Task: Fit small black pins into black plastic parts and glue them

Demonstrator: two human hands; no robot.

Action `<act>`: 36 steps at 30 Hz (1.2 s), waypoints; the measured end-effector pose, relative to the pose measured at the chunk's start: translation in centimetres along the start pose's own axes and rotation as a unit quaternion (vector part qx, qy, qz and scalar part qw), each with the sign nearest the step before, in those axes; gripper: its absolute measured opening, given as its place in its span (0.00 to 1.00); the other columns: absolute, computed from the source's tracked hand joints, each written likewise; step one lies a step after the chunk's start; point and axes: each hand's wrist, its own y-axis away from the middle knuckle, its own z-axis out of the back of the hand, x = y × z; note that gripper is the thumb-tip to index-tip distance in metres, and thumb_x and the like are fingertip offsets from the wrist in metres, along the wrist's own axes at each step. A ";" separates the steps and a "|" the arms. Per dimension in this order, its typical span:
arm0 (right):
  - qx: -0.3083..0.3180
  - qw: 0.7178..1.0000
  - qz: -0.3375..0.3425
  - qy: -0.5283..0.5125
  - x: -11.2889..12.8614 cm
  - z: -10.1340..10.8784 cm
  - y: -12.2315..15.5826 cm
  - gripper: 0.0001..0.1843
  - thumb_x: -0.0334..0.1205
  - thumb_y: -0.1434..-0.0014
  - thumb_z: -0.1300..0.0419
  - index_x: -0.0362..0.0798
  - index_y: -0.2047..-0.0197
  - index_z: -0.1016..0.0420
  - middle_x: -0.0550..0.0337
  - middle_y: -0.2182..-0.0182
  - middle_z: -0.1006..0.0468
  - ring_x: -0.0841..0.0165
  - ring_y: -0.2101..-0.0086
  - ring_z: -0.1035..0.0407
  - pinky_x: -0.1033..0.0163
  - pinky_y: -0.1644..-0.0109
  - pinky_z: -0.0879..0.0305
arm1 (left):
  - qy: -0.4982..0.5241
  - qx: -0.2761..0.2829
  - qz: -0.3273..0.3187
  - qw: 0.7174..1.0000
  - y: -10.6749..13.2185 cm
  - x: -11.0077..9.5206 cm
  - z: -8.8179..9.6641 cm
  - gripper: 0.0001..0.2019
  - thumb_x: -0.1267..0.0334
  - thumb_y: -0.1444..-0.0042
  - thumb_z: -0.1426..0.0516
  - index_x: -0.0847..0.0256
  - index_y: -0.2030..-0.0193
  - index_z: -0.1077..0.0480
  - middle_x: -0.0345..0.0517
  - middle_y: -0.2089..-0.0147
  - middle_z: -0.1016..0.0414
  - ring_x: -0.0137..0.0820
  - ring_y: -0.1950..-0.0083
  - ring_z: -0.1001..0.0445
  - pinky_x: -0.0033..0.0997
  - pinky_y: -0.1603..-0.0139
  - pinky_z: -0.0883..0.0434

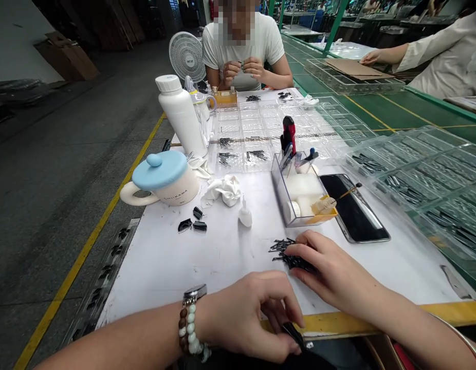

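Observation:
My left hand [249, 313] is at the table's near edge, its fingers curled round a small black part [295, 335]. It wears a watch and a bead bracelet. My right hand [327, 270] lies on the white table [176, 257], fingers pressed onto a pile of thin black pins [286, 253]; whether it grips any of them is hidden. Three small black clips [192, 223] lie to the left.
A blue-lidded mug [164, 180], white bottle [181, 115], crumpled tissue [224, 190], small dropper bottle [245, 214], clear tool box [299, 198] and a phone [353, 208] stand ahead. Clear compartment trays [423, 180] lie right and behind. A person [243, 49] sits opposite; another's arm [388, 54] at far right.

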 end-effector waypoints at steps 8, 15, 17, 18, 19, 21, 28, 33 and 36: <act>-0.066 0.988 0.012 -0.139 0.9 1.3 0.8 0.04 0.30 0.38 0.44 0.48 0.63 0.33 0.60 0.68 0.30 0.69 0.66 0.35 0.62 0.64 0.36 | 0.174 -0.061 0.021 0.983 -0.2 -0.4 0.9 0.13 0.72 0.50 0.38 0.61 0.65 0.40 0.44 0.64 0.23 0.27 0.66 0.21 0.25 0.64 0.26; -0.202 0.940 -0.028 -0.274 2.5 -0.3 1.9 0.10 0.27 0.41 0.40 0.53 0.60 0.30 0.63 0.67 0.25 0.70 0.64 0.30 0.65 0.60 0.32 | 0.271 -0.179 0.051 0.945 -1.0 -0.6 1.5 0.18 0.73 0.55 0.32 0.63 0.67 0.39 0.40 0.68 0.23 0.25 0.71 0.23 0.22 0.70 0.26; -0.219 0.933 -0.018 -0.284 2.8 -0.8 1.9 0.12 0.25 0.42 0.40 0.53 0.59 0.29 0.63 0.66 0.24 0.70 0.63 0.29 0.65 0.58 0.30 | 0.285 -0.188 0.069 0.937 -1.1 -0.7 1.5 0.18 0.74 0.57 0.32 0.63 0.67 0.39 0.40 0.69 0.23 0.23 0.73 0.24 0.21 0.71 0.26; -0.229 0.928 -0.021 -0.294 3.0 -1.0 1.9 0.12 0.25 0.42 0.39 0.53 0.59 0.28 0.63 0.66 0.24 0.70 0.63 0.28 0.65 0.58 0.30 | 0.292 -0.188 0.073 0.935 -1.1 -0.7 1.6 0.18 0.75 0.57 0.32 0.64 0.68 0.39 0.39 0.69 0.23 0.23 0.73 0.24 0.21 0.71 0.26; -0.242 0.920 -0.030 -0.308 3.1 -1.2 1.9 0.12 0.25 0.42 0.39 0.53 0.60 0.28 0.63 0.66 0.23 0.70 0.63 0.28 0.66 0.58 0.29 | 0.296 -0.187 0.073 0.934 -1.1 -0.7 1.6 0.18 0.75 0.57 0.32 0.64 0.68 0.39 0.39 0.69 0.23 0.23 0.73 0.24 0.21 0.72 0.25; -0.273 0.897 -0.059 -0.343 3.5 -1.4 1.8 0.11 0.26 0.43 0.38 0.52 0.62 0.27 0.62 0.66 0.22 0.70 0.63 0.26 0.67 0.60 0.26 | 0.295 -0.184 0.070 0.935 -1.0 -0.6 1.6 0.18 0.75 0.57 0.32 0.64 0.69 0.39 0.40 0.69 0.22 0.23 0.73 0.23 0.20 0.72 0.25; -0.344 0.853 -0.096 -0.380 4.9 -3.1 1.4 0.07 0.27 0.45 0.37 0.49 0.66 0.25 0.57 0.69 0.22 0.68 0.66 0.25 0.67 0.63 0.24 | 0.288 -0.179 0.084 0.937 -0.9 -0.3 1.3 0.20 0.73 0.57 0.31 0.63 0.68 0.41 0.42 0.70 0.21 0.28 0.74 0.20 0.22 0.74 0.24; -0.245 0.883 -0.112 -0.384 4.3 -2.9 2.0 0.04 0.32 0.41 0.40 0.51 0.66 0.30 0.60 0.66 0.25 0.72 0.64 0.29 0.70 0.61 0.29 | 0.233 -0.183 0.049 0.954 -0.5 -0.5 1.1 0.18 0.72 0.54 0.33 0.62 0.68 0.41 0.40 0.69 0.22 0.25 0.72 0.21 0.22 0.71 0.24; -0.179 0.904 -0.102 -0.376 4.1 -2.2 2.4 0.03 0.34 0.38 0.42 0.52 0.62 0.31 0.61 0.64 0.27 0.72 0.62 0.30 0.69 0.58 0.31 | 0.161 -0.191 0.021 0.968 -0.3 -0.4 0.9 0.17 0.73 0.54 0.33 0.62 0.69 0.40 0.40 0.69 0.22 0.23 0.70 0.23 0.21 0.68 0.26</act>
